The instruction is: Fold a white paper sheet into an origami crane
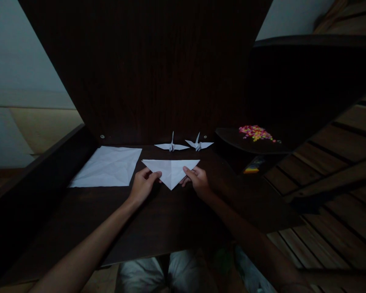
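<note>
A white sheet of paper folded into a triangle is held between my two hands, its long edge away from me and its point toward me. A crease runs down its middle. My left hand pinches the left slanted side, thumb on top. On the right slanted side, my right hand grips the paper the same way, with its fingers partly hidden underneath. Just beyond the triangle stand two folded paper cranes, a left one and a right one, wings spread.
White paper sheets, slightly wrinkled, lie left on the dark desk. A small shelf at the right bears a pile of pink and yellow bits. A tall dark panel closes off the back; a raised side board borders the left.
</note>
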A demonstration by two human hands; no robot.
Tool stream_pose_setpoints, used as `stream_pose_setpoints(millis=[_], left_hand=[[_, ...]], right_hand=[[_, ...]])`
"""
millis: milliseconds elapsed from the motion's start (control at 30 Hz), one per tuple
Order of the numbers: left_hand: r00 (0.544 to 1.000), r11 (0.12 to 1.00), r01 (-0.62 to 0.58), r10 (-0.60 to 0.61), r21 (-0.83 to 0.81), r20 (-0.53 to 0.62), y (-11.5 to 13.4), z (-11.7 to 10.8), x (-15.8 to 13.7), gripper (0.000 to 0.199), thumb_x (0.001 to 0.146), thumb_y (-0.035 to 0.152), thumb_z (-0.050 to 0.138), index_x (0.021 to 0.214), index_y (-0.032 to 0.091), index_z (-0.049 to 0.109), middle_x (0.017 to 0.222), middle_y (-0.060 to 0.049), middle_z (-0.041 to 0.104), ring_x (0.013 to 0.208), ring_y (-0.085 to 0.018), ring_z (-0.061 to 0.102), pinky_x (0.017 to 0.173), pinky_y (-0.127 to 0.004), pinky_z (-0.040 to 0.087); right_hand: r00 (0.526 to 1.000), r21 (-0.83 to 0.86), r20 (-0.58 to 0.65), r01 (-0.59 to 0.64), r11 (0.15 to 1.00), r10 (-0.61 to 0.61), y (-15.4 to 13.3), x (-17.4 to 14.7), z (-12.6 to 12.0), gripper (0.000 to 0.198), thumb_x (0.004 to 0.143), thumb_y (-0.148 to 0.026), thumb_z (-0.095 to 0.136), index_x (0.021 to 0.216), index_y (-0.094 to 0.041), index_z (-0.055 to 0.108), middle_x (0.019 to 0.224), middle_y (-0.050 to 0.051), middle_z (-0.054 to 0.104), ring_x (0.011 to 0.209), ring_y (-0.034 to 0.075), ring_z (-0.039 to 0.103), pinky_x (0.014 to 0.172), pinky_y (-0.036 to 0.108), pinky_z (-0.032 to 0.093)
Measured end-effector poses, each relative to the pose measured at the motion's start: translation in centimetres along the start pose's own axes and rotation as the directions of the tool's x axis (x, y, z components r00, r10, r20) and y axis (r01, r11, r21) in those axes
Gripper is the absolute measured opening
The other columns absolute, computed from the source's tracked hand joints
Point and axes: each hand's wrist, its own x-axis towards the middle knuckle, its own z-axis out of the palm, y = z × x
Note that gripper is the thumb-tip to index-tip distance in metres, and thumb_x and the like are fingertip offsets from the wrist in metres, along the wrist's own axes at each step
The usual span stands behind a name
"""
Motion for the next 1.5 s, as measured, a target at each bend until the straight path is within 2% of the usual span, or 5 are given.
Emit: stream_pose_setpoints(millis=[267, 667, 933, 1133, 1500], left_hand=[[0.989, 0.992, 0.107, -0.100, -0.065, 0.108, 0.1, 1.4, -1.5, 0.048, 0.059, 0.036, 0.081, 0.099, 0.011, 0.066, 0.112, -0.013, 0.068, 0.102, -0.028, 0.063, 0.094, -0.040, 0.046], [0.968, 0.963, 0.220, -0.196, -0.156, 0.156, -0.1, 0.7, -0.8, 0.054, 0.058, 0.032, 0.083, 0.104, 0.009, 0.065, 0.099, -0.014, 0.072, 0.088, -0.029, 0.068, 0.086, -0.043, 0.052], [0.981, 0.983, 0.176, -0.170, -0.055, 0.091, -0.1, 0.5, -0.8, 0.059, 0.055, 0.032, 0.085, 0.107, 0.014, 0.064, 0.105, -0.012, 0.071, 0.106, -0.031, 0.063, 0.099, -0.045, 0.044], [0.974, 0.982, 0.189, -0.186, -0.010, 0.130, -0.2, 0.5, -0.9, 0.057, 0.054, 0.034, 0.085, 0.105, 0.014, 0.066, 0.107, -0.012, 0.071, 0.104, -0.031, 0.064, 0.097, -0.044, 0.047], [0.965, 0.975, 0.213, -0.199, -0.065, 0.170, -0.2, 0.4, -0.7, 0.057, 0.054, 0.032, 0.084, 0.103, 0.011, 0.066, 0.099, -0.013, 0.072, 0.092, -0.029, 0.068, 0.088, -0.043, 0.052]], right_hand=[[0.992, 0.046, 0.126, -0.030, 0.999, 0.024, -0.4, -0.7, 0.9, 0.041, 0.067, -0.053, 0.072, 0.065, -0.013, 0.062, 0.049, 0.003, 0.064, 0.040, 0.014, 0.059, 0.041, 0.024, 0.050], [0.994, 0.067, 0.074, 0.076, 0.995, -0.081, -0.8, 1.0, -1.5, 0.029, 0.070, -0.043, 0.073, 0.066, -0.015, 0.064, 0.046, -0.002, 0.059, 0.035, 0.009, 0.051, 0.034, 0.019, 0.040], [0.996, 0.005, 0.024, 0.090, 0.996, -0.091, -1.1, 1.0, -1.7, 0.031, 0.065, -0.039, 0.077, 0.055, -0.015, 0.059, 0.047, -0.001, 0.060, 0.033, 0.006, 0.046, 0.032, 0.017, 0.034], [0.997, 0.039, 0.040, 0.068, 0.997, -0.069, -0.6, 1.3, -2.1, 0.031, 0.066, -0.035, 0.075, 0.050, -0.016, 0.056, 0.042, -0.003, 0.057, 0.029, 0.005, 0.042, 0.029, 0.016, 0.027], [0.996, -0.122, 0.027, 0.082, 0.989, -0.079, -1.1, 1.3, -2.3, 0.045, 0.070, -0.055, 0.067, 0.051, -0.016, 0.058, 0.040, -0.001, 0.055, 0.028, 0.005, 0.041, 0.029, 0.018, 0.026]])
